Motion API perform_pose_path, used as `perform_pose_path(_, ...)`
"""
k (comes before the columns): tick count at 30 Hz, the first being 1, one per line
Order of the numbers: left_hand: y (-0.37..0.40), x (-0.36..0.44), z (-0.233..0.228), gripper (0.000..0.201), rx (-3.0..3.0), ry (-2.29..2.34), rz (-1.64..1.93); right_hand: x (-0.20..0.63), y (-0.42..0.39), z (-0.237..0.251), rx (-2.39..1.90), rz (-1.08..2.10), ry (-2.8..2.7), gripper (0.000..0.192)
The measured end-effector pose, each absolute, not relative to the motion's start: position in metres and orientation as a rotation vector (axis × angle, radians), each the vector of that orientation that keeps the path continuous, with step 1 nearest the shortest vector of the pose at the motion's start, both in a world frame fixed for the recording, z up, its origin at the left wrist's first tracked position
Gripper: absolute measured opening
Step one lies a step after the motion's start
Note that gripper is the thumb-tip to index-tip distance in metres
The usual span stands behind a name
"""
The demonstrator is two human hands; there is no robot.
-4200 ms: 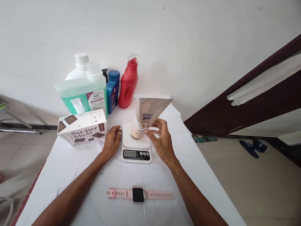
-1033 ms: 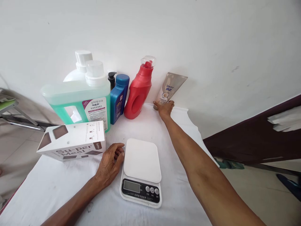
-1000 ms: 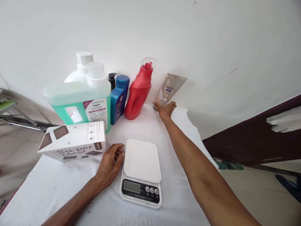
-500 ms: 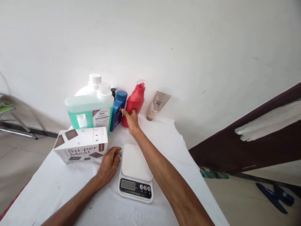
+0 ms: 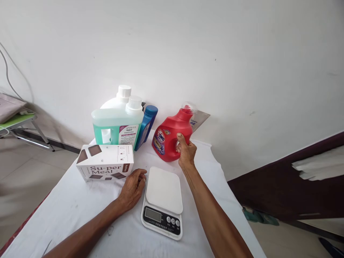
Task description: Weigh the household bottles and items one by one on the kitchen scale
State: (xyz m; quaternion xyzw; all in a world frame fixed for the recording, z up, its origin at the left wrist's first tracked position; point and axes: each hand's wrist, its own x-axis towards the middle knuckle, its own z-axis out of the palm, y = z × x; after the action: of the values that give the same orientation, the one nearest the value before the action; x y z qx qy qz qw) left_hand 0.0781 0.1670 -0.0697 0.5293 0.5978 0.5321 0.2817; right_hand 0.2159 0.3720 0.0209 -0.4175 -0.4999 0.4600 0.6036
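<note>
A red OMO laundry detergent bottle [image 5: 172,130] with a clear cap is gripped at its handle by my right hand [image 5: 186,150]. It leans to the right, with its label towards the left front. Below it lies a white digital kitchen scale [image 5: 163,190], with a bare platform and a blank display. My left hand [image 5: 133,188] rests on the cloth at the scale's left edge, fingers loosely bent and holding nothing. Close to its knuckles stands a white Su-per Meal box [image 5: 106,163]. Behind the red bottle, a beige tube [image 5: 199,120] is partly hidden.
Behind the box stand a jug of green liquid [image 5: 115,123], a white-capped jug [image 5: 113,102] and a blue bottle [image 5: 147,123]. A white cloth [image 5: 212,200] covers the table, which stands against the wall [image 5: 242,71]. At far left is a green-topped folding stand [image 5: 21,122].
My right hand has shifted the red bottle rightwards and turned it, so its label and handle now show. It now covers part of the beige tube. The left hand stays beside the scale.
</note>
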Motion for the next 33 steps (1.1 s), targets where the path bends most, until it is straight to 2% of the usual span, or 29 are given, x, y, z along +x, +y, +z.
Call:
perform_pose_path(5, 0.167, 0.078, -0.069, 0.027, 1.417, 1.614, 1.409, 0.233, 0.367, 0.029, -0.985, 1.022, -1.028, 0.068)
perform_pose_path(10, 0.167, 0.078, -0.069, 0.028, 1.405, 1.615, 1.422, 0.266, 0.347, 0.058, -0.896, 0.955, -1.104, 0.069)
perform_pose_path(18, 0.167, 0.077, -0.071, 0.03, 1.393, 1.598, 1.379, 0.301, 0.278, 0.103, -0.848, 1.069, -1.215, 0.071)
perform_pose_path(24, 0.168, 0.078, -0.076, 0.033, 1.346, 1.555, 1.399, 0.306, 0.243, 0.089, -0.856, 1.153, -1.172, 0.087)
perform_pose_path(33, 0.169, 0.079, -0.086, 0.039, 1.309, 1.506, 1.44, 0.314, 0.241, 0.057, -0.831, 1.238, -1.228, 0.093)
